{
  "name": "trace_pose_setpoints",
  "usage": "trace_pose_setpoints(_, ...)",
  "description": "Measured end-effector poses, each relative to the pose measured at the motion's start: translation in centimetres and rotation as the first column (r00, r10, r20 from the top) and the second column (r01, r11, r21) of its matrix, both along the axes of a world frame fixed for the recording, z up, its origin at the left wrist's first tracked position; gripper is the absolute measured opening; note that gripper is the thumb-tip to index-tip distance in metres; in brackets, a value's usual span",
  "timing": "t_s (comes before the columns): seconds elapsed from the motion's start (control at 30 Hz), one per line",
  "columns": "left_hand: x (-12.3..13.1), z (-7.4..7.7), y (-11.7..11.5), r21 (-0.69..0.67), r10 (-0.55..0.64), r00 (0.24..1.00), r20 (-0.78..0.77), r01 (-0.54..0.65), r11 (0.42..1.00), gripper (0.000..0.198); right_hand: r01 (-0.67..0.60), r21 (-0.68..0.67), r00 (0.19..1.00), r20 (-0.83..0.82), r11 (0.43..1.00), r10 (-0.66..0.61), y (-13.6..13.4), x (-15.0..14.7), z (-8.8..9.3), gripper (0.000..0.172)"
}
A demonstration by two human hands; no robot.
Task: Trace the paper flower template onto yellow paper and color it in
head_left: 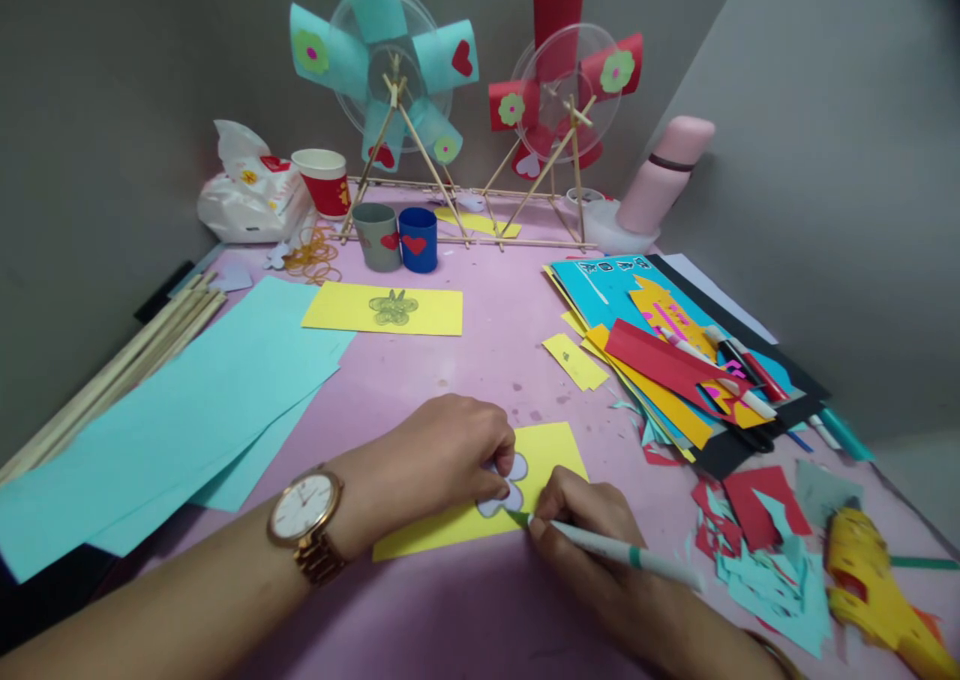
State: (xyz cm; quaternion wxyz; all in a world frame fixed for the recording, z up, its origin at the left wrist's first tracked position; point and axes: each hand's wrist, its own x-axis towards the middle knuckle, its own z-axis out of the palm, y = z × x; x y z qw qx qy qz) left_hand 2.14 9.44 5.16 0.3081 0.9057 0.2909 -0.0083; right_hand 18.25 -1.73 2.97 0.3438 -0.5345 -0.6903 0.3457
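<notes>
My left hand (457, 455), with a watch (304, 508) on its wrist, has its fingers curled and presses a pale lilac flower cutout (514, 480) onto a yellow paper strip (442, 538). The undersides of its fingers are hidden. My right hand (592, 530) grips a white felt-tip marker (615, 548) with a green band. The marker's green tip meets the yellow paper at the cutout's lower edge. Farther back lies another yellow strip (337, 308) bearing a butterfly drawing (393, 307).
Light-blue paper sheets (195, 400) and wooden sticks (127, 360) lie left. Two paper-bladed wheels (394, 60) on stick frames stand behind two small cups (418, 240). Right are stacked coloured papers (660, 360), paper scraps (772, 570), a yellow glue gun (870, 580) and a pink bottle (667, 175).
</notes>
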Motion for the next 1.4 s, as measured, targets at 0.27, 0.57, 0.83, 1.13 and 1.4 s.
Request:
trace_pose_setpoints(0.27, 0.0, -0.1, 0.0, -0.001, -0.002, 1.0, -0.003, 0.002, 1.0, 0.005, -0.015, -0.047, 0.998, -0.054, 0.999, 0.013, -0.2, 0.4, -0.3, 0.016)
trace_pose_setpoints(0.57, 0.0, -0.1, 0.0, 0.0, 0.0, 1.0, -0.006, 0.0, 1.0, 0.005, 0.011, -0.069, 0.999, -0.045, 0.998, -0.014, -0.4, 0.6, -0.7, 0.015)
trace_pose_setpoints(0.83, 0.0, 0.1, 0.0, -0.007, 0.003, 1.0, -0.015, -0.004, 1.0, 0.005, 0.065, -0.083, 0.995, -0.07, 0.994, -0.071, -0.4, 0.9, -1.5, 0.015)
trace_pose_setpoints(1.13, 0.0, -0.1, 0.1, -0.004, 0.004, 1.0, -0.012, -0.004, 1.0, 0.005, 0.089, -0.087, 0.989, -0.106, 0.992, -0.098, -0.4, 0.8, -1.7, 0.017)
trace_pose_setpoints(1.4, 0.1, -0.2, 0.2, 0.015, -0.004, 1.0, -0.016, 0.005, 1.0, 0.007, 0.128, -0.1, 0.989, -0.065, 0.987, -0.135, -0.1, 0.6, -1.3, 0.014)
